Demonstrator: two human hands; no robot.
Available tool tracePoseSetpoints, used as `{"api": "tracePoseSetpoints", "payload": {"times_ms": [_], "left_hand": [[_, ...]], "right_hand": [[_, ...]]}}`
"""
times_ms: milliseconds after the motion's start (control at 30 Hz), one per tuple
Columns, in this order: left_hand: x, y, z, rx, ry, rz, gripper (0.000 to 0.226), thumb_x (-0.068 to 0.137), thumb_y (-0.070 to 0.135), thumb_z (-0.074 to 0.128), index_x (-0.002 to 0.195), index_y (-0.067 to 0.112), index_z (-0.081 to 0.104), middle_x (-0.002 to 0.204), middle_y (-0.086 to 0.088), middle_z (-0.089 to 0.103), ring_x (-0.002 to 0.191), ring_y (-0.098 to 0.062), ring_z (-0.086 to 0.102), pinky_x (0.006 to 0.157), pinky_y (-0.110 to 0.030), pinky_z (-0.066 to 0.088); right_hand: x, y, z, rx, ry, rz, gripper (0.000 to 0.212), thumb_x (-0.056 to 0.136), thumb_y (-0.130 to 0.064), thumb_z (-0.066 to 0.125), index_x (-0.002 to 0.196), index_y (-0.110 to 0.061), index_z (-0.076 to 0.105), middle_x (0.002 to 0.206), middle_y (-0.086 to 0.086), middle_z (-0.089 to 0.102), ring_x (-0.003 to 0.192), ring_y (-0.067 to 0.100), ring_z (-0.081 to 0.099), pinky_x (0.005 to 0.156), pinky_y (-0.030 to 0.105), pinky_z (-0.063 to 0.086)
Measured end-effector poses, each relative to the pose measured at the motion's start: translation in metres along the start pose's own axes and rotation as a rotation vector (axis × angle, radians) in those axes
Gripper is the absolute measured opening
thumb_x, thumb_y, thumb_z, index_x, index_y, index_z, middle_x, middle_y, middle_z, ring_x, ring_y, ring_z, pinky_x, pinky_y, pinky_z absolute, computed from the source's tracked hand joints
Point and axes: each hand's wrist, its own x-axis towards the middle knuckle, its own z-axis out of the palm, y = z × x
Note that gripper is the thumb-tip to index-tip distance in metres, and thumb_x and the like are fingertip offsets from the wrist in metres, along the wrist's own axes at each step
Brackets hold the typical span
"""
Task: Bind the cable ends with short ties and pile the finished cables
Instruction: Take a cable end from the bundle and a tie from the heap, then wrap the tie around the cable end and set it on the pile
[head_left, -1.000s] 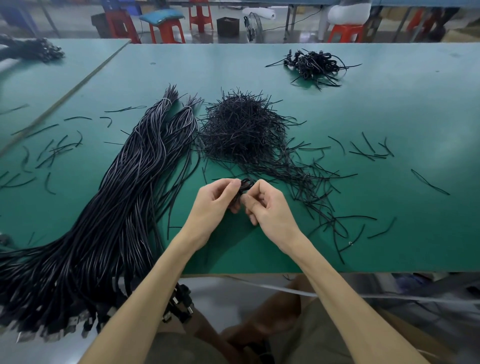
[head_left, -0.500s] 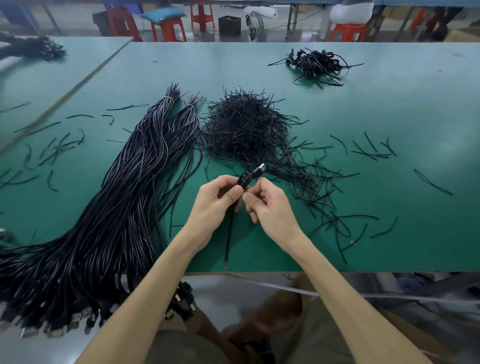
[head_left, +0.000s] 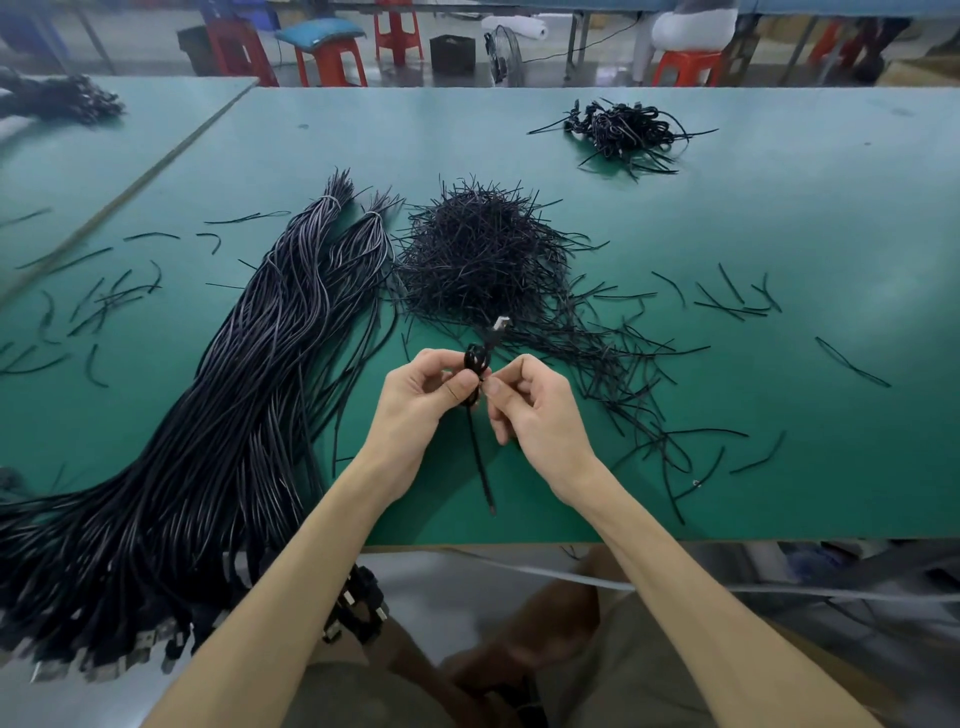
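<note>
- Left hand is pinching a small coiled black cable between thumb and forefinger, with the other fingers curling in underneath.
- Right hand is pinching the right side of the same coil with thumb and forefinger, its fingers tightly curled. Cannot tell whether a tie is sitting under those fingertips.
- Both hands are holding the small coiled black cable just above the green desk, near its front edge.
- Silver metal connector plug is sticking up out of the coil's top, pointing away from the person.
- Thin black strand is hanging down from the coil toward the desk's front edge. Tie or cable tail, cannot tell.
- Heap of short black wire ties is lying just beyond the hands, with loose ones spreading rightward.
- Long bundle of loose black cables is lying on the left and draping over the front edge.
- Small pile of bound black cables is sitting at the back right, well apart from the hands.
- Red plastic stools are standing behind the desk.
</note>
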Motion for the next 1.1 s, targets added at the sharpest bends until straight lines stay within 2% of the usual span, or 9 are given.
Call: {"api": "tracePoseSetpoints", "payload": {"times_ms": [133,333,467,533,667,733,867,967,1100], "left_hand": [[0.001,0.0,0.0,0.034,0.009,-0.022,0.021,0.095,0.027,0.074,0.106,0.009,0.075,0.093,-0.01,0.072,0.08,-0.016,0.06,0.082,-0.034,0.051],[0.005,0.009,-0.005,0.009,-0.005,-0.083,0.028,0.087,0.038,0.078,0.101,0.014,0.08,0.093,-0.016,0.074,0.087,-0.024,0.065,0.096,-0.055,0.051],[0.015,0.018,-0.009,0.158,0.03,-0.044,0.023,0.082,0.035,0.086,0.094,0.017,0.077,0.078,0.002,0.073,0.075,-0.009,0.066,0.071,-0.026,0.055],[0.016,0.02,-0.007,0.235,0.014,-0.03,0.021,0.083,0.029,0.085,0.092,0.014,0.073,0.073,0.002,0.072,0.068,-0.007,0.065,0.063,-0.021,0.053],[0.013,0.021,-0.007,0.346,-0.039,0.026,0.011,0.093,0.026,0.075,0.091,0.014,0.076,0.082,-0.009,0.077,0.074,-0.018,0.069,0.075,-0.045,0.059],[0.012,0.024,-0.01,0.425,-0.074,0.059,0.012,0.097,0.027,0.07,0.094,0.018,0.078,0.085,-0.004,0.078,0.073,-0.017,0.072,0.076,-0.044,0.059],[0.012,0.027,-0.03,0.802,0.108,0.124,0.013,0.102,0.026,0.063,0.098,0.02,0.074,0.096,0.005,0.069,0.079,-0.016,0.064,0.078,-0.04,0.054],[0.016,0.028,-0.051,1.25,0.284,0.041,0.022,0.105,0.025,0.056,0.116,0.006,0.059,0.117,-0.01,0.055,0.105,-0.027,0.054,0.075,-0.038,0.042],[0.02,0.028,-0.06,1.47,0.246,-0.107,0.029,0.104,0.028,0.059,0.115,0.003,0.051,0.122,-0.018,0.052,0.113,-0.036,0.052,0.075,-0.04,0.041]], "right_hand": [[0.002,0.002,0.001,-0.01,0.048,0.023,0.017,0.1,-0.01,0.062,0.085,-0.004,0.059,0.063,-0.001,0.064,0.047,0.018,0.054,0.051,0.027,0.044],[-0.001,-0.003,0.002,0.056,0.051,0.017,0.022,0.102,-0.018,0.062,0.093,0.002,0.063,0.073,0.006,0.069,0.052,0.018,0.057,0.047,0.02,0.041],[-0.001,-0.006,0.002,0.096,0.057,0.02,0.032,0.103,-0.029,0.058,0.101,0.002,0.063,0.079,0.007,0.07,0.058,0.017,0.061,0.047,0.027,0.043],[-0.001,-0.007,0.002,0.092,0.046,0.019,0.033,0.103,-0.031,0.058,0.101,0.002,0.063,0.078,0.006,0.07,0.06,0.016,0.062,0.047,0.027,0.044],[-0.001,-0.004,0.0,0.101,0.082,0.043,0.035,0.103,-0.029,0.06,0.093,0.005,0.061,0.07,0.007,0.064,0.057,0.015,0.057,0.048,0.027,0.043],[0.001,-0.003,-0.002,0.117,0.123,0.065,0.032,0.104,-0.026,0.059,0.092,0.004,0.062,0.071,0.01,0.064,0.058,0.018,0.056,0.051,0.03,0.045],[0.002,-0.003,-0.001,0.111,0.119,0.095,0.031,0.106,-0.025,0.054,0.091,0.002,0.062,0.08,0.017,0.071,0.066,0.024,0.065,0.058,0.033,0.052],[0.001,-0.005,-0.001,0.113,0.063,0.113,0.034,0.105,-0.025,0.054,0.092,0.005,0.061,0.079,0.022,0.07,0.06,0.024,0.067,0.05,0.031,0.047],[0.002,-0.01,-0.002,0.097,0.06,0.148,0.029,0.103,-0.025,0.06,0.092,-0.001,0.073,0.069,0.012,0.066,0.052,0.02,0.06,0.045,0.022,0.041]]}}
